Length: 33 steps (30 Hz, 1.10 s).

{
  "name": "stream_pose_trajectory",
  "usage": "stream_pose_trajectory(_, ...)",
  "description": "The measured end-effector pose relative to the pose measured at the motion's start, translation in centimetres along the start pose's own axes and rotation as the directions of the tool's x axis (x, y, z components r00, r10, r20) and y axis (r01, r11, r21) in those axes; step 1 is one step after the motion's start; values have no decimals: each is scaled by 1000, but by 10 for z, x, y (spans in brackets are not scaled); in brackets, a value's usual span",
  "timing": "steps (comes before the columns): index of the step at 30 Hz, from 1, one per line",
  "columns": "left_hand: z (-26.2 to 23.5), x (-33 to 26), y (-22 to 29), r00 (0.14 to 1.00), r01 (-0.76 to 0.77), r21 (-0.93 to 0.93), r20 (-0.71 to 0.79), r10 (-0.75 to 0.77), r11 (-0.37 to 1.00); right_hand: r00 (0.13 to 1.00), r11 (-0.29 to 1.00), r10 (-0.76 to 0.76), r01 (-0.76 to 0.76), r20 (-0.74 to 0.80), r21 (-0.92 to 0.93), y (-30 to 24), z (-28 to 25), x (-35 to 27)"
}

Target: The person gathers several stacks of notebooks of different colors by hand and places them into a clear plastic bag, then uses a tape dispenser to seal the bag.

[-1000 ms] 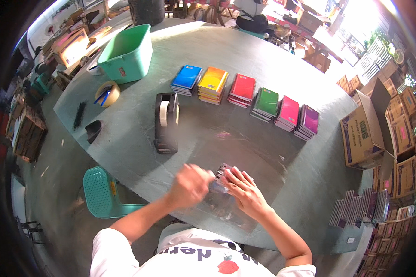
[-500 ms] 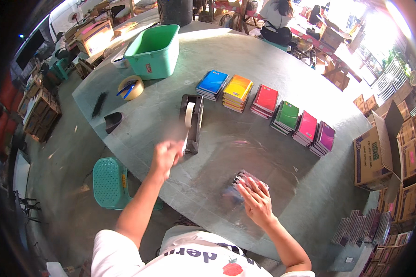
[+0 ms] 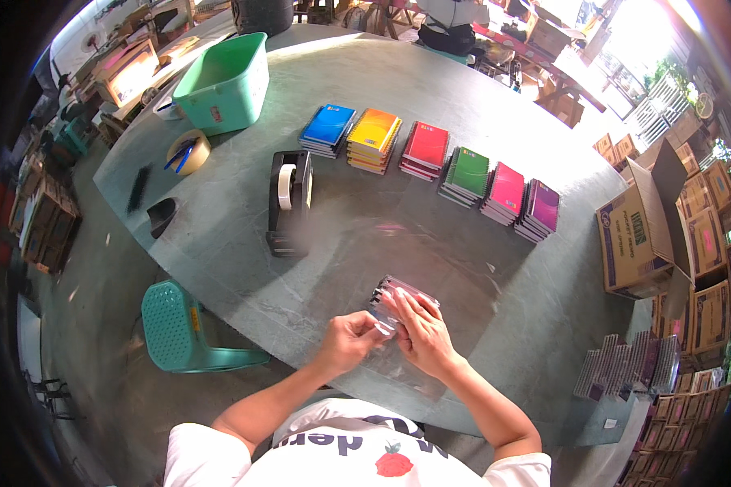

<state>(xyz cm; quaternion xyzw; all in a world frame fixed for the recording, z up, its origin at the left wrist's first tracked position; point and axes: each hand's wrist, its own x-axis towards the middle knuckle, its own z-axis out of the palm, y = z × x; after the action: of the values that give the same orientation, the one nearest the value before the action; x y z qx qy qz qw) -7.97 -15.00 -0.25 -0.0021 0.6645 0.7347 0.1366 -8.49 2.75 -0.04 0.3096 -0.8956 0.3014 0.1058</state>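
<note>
Near the table's front edge lies a small bundle of spiral notebooks (image 3: pixel 404 294) in a clear plastic wrap. My right hand (image 3: pixel 422 334) lies on top of it, fingers spread over the cover, holding it down. My left hand (image 3: pixel 349 339) is at the bundle's near left corner, thumb and fingers pinched on what looks like a short strip of clear tape (image 3: pixel 379 328). A black tape dispenser (image 3: pixel 291 201) with a white roll stands farther back to the left, well apart from both hands.
A row of notebook stacks crosses the grey table (image 3: pixel 244 252): blue (image 3: pixel 328 128), yellow (image 3: pixel 374 138), red (image 3: pixel 424 149), green (image 3: pixel 466 174), pink (image 3: pixel 505 191), purple (image 3: pixel 539 209). A green tub (image 3: pixel 222 84) and tape roll (image 3: pixel 188 151) sit far left. Open cardboard boxes (image 3: pixel 638 227) stand right, a green stool (image 3: pixel 175 326) below left.
My left hand left the bundle, reached to the tape dispenser half a second ago, and has come back to the bundle's corner. My right hand stayed on the bundle.
</note>
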Motion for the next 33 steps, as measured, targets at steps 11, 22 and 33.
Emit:
stream_pose_trajectory(11,-20,16,-70,984,-59,504,-114,134,861,991,997,66,-61,-112,51,-13,-10,9)
stream_pose_trajectory(22,45,49,18,573,-816,425,684,451,393,633,372,739,-668,231,644,35,-61,-40)
stream_pose_trajectory(33,127,-57,191,144,356,-617,779,611,702,175,75,921,-956,-349,-283,26,-92,-221)
